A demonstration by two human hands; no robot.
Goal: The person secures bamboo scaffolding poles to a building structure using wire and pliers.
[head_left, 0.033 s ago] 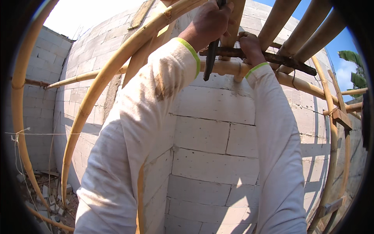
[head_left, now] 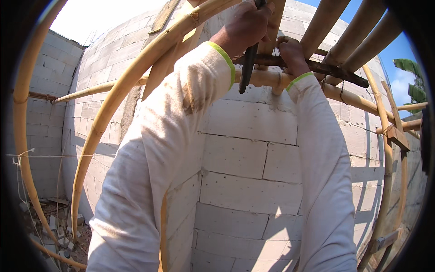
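Observation:
Both arms, in white sleeves with bright green cuffs, reach up to the bamboo overhead. My left hand point(head_left: 247, 26) is closed around a dark, narrow tool point(head_left: 248, 68) whose lower end hangs below the fist. Its upper end is cut off by the picture's edge. My right hand point(head_left: 292, 53) has its fingers curled in beside a dark wooden bar point(head_left: 333, 71), under the bamboo poles point(head_left: 322, 25). What those fingers hold, if anything, is hidden. A horizontal bamboo pole point(head_left: 344, 96) runs just below the bar, with thin ties on it.
Pale block walls point(head_left: 249, 181) stand ahead and to the left. A thick curved bamboo pole point(head_left: 106, 106) crosses on the left. A bamboo frame with wooden blocks point(head_left: 398, 138) rises at the right. Thin string point(head_left: 68, 155) stretches across the left side, above rubble point(head_left: 68, 231) on the ground.
The lower end of the tool in my left hand has shifted very slightly to the right, along with the left cuff. My right hand stays in place.

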